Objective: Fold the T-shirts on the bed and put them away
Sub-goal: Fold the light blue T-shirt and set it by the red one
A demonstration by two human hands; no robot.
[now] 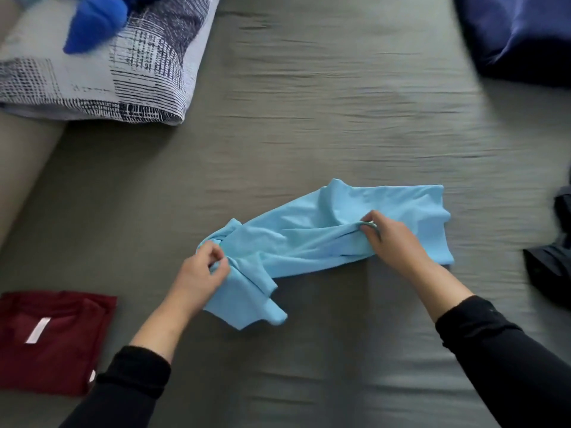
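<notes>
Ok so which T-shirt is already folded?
The dark red T-shirt, lying as a neat rectangle at the bed's left edge. The light blue T-shirt is bunched, gripped by both hands.

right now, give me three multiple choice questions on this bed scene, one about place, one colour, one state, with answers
1. Where does the folded dark red T-shirt lie?
A. near left of the bed sheet
B. on the patterned pillow
C. under the right hand

2. What colour is the T-shirt in the hands?
A. white
B. light blue
C. green

3. What is the left hand doing?
A. lying flat on the sheet
B. hanging idle
C. pinching the shirt's fabric

Answers: 1 A, it sits flat at the frame's lower left; 2 B, the cloth is pale blue; 3 C, its fingers curl round a bunch of cloth.
</notes>
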